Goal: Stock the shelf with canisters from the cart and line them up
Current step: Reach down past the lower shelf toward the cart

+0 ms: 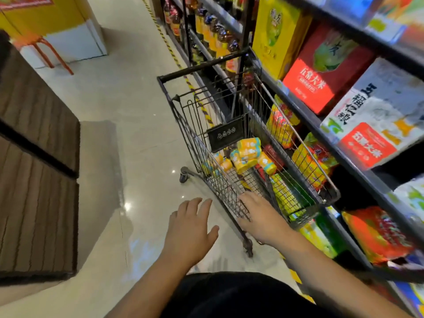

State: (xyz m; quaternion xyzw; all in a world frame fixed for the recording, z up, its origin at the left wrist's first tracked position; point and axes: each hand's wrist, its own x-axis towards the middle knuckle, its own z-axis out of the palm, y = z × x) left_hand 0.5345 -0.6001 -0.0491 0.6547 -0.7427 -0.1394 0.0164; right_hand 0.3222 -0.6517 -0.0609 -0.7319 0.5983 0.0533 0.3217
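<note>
Several canisters point(249, 154) are heaped in the cart point(220, 191), centre frame; none is held. Left hand point(190, 232) is spread wide and empty. Right hand point(261, 219) is flat-fingered at the cart's near end. No canisters are seen on the shelf point(307, 118) at right, so stocking is judged mostly left.

The person is standing in the aisle of a grocery shop. A wire shopping cart point(202, 66) is sitting on a glossy tiled floor point(128, 111), just beside a long dark shelf point(344, 154). The tiers are carrying boxed rice point(321, 72) and bright bagged goods point(376, 235), and rows of drink bottles point(213, 35) are standing farther along. Yellow-and-black tape point(169, 49) is running along the floor at the foot of the shelving.
</note>
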